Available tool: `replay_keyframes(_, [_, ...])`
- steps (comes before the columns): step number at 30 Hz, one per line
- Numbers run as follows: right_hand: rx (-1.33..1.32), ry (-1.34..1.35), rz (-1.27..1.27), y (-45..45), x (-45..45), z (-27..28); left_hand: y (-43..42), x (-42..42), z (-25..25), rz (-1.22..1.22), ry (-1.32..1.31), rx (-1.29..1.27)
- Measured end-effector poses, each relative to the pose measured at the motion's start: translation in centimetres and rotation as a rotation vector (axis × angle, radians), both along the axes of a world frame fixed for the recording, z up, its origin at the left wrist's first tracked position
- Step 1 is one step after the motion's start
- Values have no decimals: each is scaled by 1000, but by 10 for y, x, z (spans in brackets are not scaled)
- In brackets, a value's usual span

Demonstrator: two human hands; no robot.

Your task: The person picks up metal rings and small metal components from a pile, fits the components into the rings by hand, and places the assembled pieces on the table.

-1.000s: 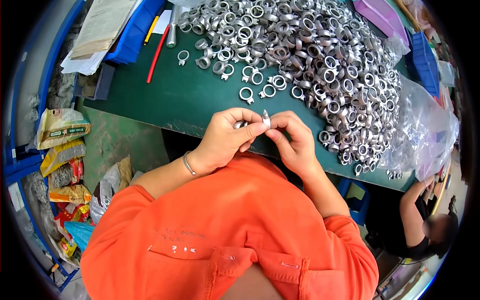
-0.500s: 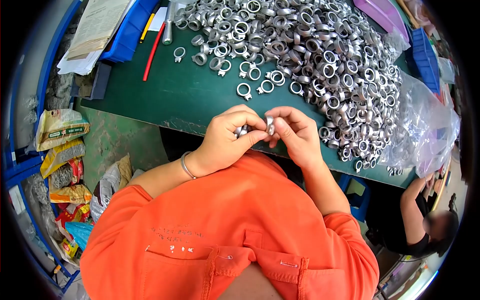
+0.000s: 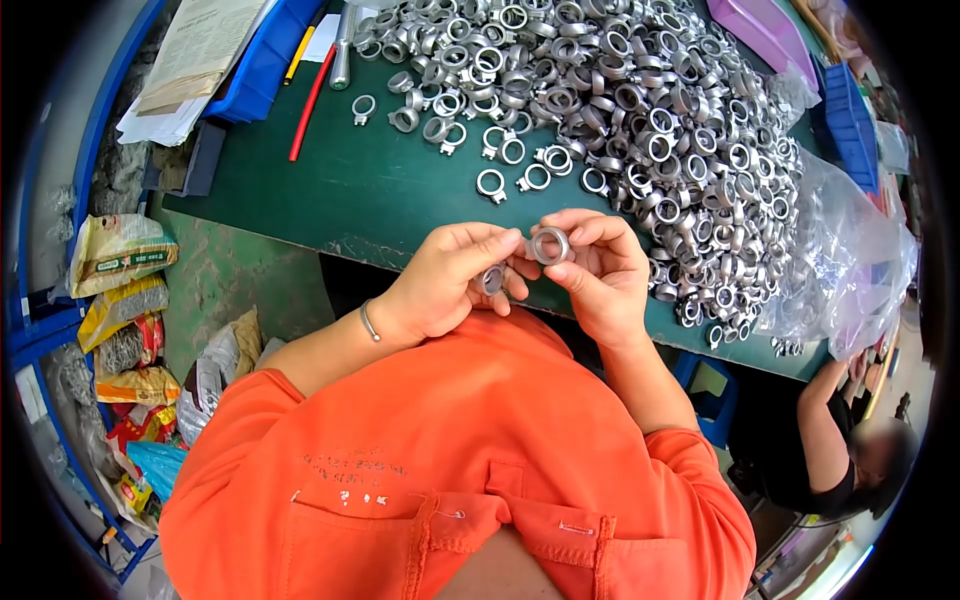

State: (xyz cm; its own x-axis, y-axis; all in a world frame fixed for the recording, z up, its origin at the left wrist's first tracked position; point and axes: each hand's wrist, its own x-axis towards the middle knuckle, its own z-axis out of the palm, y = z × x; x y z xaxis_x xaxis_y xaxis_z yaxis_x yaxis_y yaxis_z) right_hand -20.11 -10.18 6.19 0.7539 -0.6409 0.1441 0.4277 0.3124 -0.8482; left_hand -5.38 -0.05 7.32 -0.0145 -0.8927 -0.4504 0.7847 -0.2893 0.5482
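My right hand (image 3: pixel 600 275) pinches a silver metal ring (image 3: pixel 549 246) between thumb and fingers, its round opening turned toward the camera. On the other side, my left hand (image 3: pixel 445 275) touches that ring's left edge with thumb and fingertips. A second metal ring (image 3: pixel 491 280) is held in the curled lower fingers of my left hand. Both hands are in front of the orange shirt, at the near edge of the green table (image 3: pixel 300 205). Beyond them lies a large pile of similar rings (image 3: pixel 640 110), with several loose ones at its near left side.
A red pen (image 3: pixel 313 108), a yellow pen (image 3: pixel 299 55) and a blue bin (image 3: pixel 262 65) are at the back left. Plastic bags (image 3: pixel 835 250) and a blue basket (image 3: pixel 851 125) lie right. Another person (image 3: pixel 830 440) is at the lower right. Sacks (image 3: pixel 125 255) line the left shelf.
The ring between my hands has turned from edge-on to face the camera. My right hand's fingers have spread around it, and the second ring in my left hand shows more fully.
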Motion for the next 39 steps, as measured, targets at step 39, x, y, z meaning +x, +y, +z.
replay_keyframes(39, [-435,276,-20,-5,0,0,0,-3,6,50,-846,-200])
